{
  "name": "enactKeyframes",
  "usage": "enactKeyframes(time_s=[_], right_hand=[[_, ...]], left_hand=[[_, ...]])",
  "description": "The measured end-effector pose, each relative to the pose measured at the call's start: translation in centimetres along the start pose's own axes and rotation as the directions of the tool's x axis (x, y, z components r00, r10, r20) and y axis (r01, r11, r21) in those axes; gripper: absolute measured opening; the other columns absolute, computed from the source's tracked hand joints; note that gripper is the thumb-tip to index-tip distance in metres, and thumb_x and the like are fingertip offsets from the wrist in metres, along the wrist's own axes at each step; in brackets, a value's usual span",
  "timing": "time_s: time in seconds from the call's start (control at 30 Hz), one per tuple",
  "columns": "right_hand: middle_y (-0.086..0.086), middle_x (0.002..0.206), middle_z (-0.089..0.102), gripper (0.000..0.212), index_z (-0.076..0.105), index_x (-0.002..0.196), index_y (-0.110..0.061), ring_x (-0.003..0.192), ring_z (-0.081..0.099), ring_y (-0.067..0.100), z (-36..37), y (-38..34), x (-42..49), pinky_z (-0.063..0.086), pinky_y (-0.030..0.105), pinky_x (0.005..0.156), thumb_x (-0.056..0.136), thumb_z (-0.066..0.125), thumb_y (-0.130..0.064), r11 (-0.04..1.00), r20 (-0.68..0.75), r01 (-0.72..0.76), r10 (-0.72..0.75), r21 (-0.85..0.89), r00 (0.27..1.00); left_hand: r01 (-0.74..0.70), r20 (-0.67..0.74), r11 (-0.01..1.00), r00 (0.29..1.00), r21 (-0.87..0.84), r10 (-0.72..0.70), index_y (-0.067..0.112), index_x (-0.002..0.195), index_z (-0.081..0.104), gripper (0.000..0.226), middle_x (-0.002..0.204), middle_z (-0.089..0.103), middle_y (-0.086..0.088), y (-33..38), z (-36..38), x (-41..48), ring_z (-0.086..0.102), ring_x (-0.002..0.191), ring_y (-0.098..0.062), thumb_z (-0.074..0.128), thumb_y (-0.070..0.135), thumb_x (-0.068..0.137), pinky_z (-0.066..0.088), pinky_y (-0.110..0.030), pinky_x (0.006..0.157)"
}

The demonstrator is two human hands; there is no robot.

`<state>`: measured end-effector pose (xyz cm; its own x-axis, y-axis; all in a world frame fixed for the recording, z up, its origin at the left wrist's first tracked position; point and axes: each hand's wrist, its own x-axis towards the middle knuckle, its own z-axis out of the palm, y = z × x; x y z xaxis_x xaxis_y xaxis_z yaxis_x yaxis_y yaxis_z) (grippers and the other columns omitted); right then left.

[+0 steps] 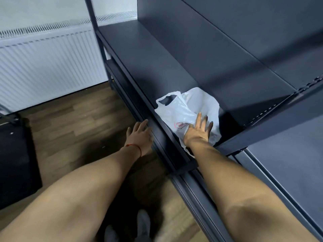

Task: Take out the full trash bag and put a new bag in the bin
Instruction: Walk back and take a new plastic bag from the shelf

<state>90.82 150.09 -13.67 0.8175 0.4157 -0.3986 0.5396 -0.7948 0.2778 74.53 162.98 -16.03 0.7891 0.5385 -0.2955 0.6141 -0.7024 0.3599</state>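
A crumpled white plastic bag (pixel 183 109) with a red printed mark and cut-out handles lies on a dark metal shelf (pixel 139 55). My right hand (pixel 198 131) reaches over it with fingers spread, palm down on the bag's near part. My left hand (pixel 140 134) rests against the shelf's front edge, fingers apart, holding nothing. A red string circles the left wrist. No full trash bag is in view.
The dark shelving unit (pixel 244 41) fills the right side, with an upper shelf overhanging the bag. A white radiator (pixel 49 62) stands on the wall at left. A black box-like object (pixel 15 163) sits on the wooden floor (pixel 78 119) at far left. Grey shoes (pixel 143 226) show below.
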Motion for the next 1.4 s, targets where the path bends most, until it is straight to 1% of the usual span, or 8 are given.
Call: enactKeyframes(time_s=[0.27, 0.37, 0.63, 0.73, 0.87, 0.97, 1.07, 1.4], right_hand=[[0.003, 0.164, 0.0, 0.06, 0.036, 0.145, -0.011, 0.15, 0.0, 0.027, -1.8, -1.7, -2.2, -0.014, 0.06, 0.115, 0.088, 0.048, -0.018, 0.955, -0.219, 0.298, -0.288, 0.013, 0.932], [0.002, 0.161, 0.019, 0.046, 0.053, 0.131, -0.014, 0.147, 0.015, 0.021, -3.7, -4.3, -4.7, -0.009, 0.052, 0.119, 0.086, 0.056, -0.02, 0.876, -0.306, 0.476, -0.433, 0.079, 0.848], [-0.001, 0.153, 0.038, 0.039, 0.053, 0.131, -0.016, 0.135, 0.039, 0.023, -3.2, -13.7, -10.6, 0.011, 0.039, 0.116, 0.093, 0.048, -0.011, 0.657, -0.452, 0.749, -0.644, 0.084, 0.616], [0.003, 0.148, 0.045, 0.042, 0.053, 0.13, -0.013, 0.129, 0.045, 0.026, -2.0, -17.7, -12.2, 0.024, 0.039, 0.111, 0.089, 0.052, -0.007, 0.578, -0.387, 0.811, -0.731, 0.086, 0.562], [0.01, 0.141, 0.05, 0.041, 0.058, 0.126, -0.01, 0.125, 0.048, 0.031, 0.4, -23.1, -14.6, 0.039, 0.04, 0.101, 0.085, 0.059, -0.006, 0.447, -0.268, 0.883, -0.842, 0.142, 0.469], [0.011, 0.157, 0.022, 0.046, 0.053, 0.128, -0.02, 0.131, 0.036, 0.035, 3.5, -25.5, -15.6, 0.043, 0.047, 0.099, 0.083, 0.06, -0.013, 0.439, -0.242, 0.875, -0.843, 0.203, 0.48], [0.01, 0.162, -0.002, 0.065, 0.029, 0.147, -0.034, 0.14, 0.021, 0.038, 8.0, -26.7, -14.7, 0.027, 0.05, 0.11, 0.089, 0.057, -0.024, 0.53, -0.082, 0.842, -0.839, 0.101, 0.538], [0.001, 0.16, 0.015, 0.093, -0.008, 0.152, -0.037, 0.126, 0.043, 0.03, 20.0, -35.9, -10.9, 0.039, 0.046, 0.098, 0.09, 0.061, -0.03, 0.483, -0.014, 0.874, -0.875, 0.051, 0.484]], left_hand=[[-0.029, -0.054, 0.999, 0.998, 0.038, 0.031, 0.029, 0.15, 0.02, 0.066, 0.163, 0.001, 0.005, 0.8, -2.3, -0.3, -0.001, 0.15, -0.025, 0.05, 0.039, 0.092, 0.003, -0.055, 0.119], [-0.026, -0.135, 0.999, 0.99, 0.029, 0.029, 0.025, 0.152, 0.009, 0.079, 0.163, 0.001, 0.002, -0.1, -4.5, -1.2, 0.0, 0.15, -0.025, 0.057, 0.04, 0.09, 0.005, -0.055, 0.12], [0.197, -0.035, 0.979, 0.979, -0.056, -0.199, 0.035, 0.151, -0.003, 0.098, 0.162, -0.015, -0.001, -8.5, -5.0, -7.4, -0.009, 0.148, -0.036, 0.062, 0.056, 0.08, 0.013, -0.062, 0.117], [0.298, -0.029, 0.933, 0.951, -0.2, -0.309, 0.034, 0.15, 0.012, 0.087, 0.161, 0.012, -0.004, -12.0, -3.5, -11.2, 0.02, 0.145, -0.034, 0.06, 0.056, 0.081, 0.029, -0.055, 0.113], [0.475, 0.047, 0.793, 0.867, -0.38, -0.497, 0.033, 0.141, 0.038, 0.048, 0.133, 0.057, -0.014, -16.5, -1.2, -15.7, 0.055, 0.117, -0.037, 0.043, 0.027, 0.093, 0.047, -0.043, 0.097], [0.573, 0.104, 0.649, 0.784, -0.501, -0.611, 0.046, 0.123, 0.048, 0.038, 0.122, 0.064, -0.01, -20.3, 0.4, -19.2, 0.06, 0.107, -0.036, 0.042, 0.033, 0.088, 0.049, -0.039, 0.091], [0.576, 0.114, 0.55, 0.746, -0.605, -0.656, 0.035, 0.122, 0.059, 0.038, 0.123, 0.065, -0.008, -23.7, 2.7, -21.8, 0.057, 0.115, -0.035, 0.044, 0.032, 0.087, 0.044, -0.037, 0.101], [0.644, 0.227, 0.288, 0.594, -0.709, -0.772, 0.026, 0.127, 0.056, 0.039, 0.124, 0.062, -0.012, -34.9, 15.3, -20.9, 0.057, 0.11, -0.035, 0.036, 0.014, 0.095, 0.049, -0.042, 0.094]])
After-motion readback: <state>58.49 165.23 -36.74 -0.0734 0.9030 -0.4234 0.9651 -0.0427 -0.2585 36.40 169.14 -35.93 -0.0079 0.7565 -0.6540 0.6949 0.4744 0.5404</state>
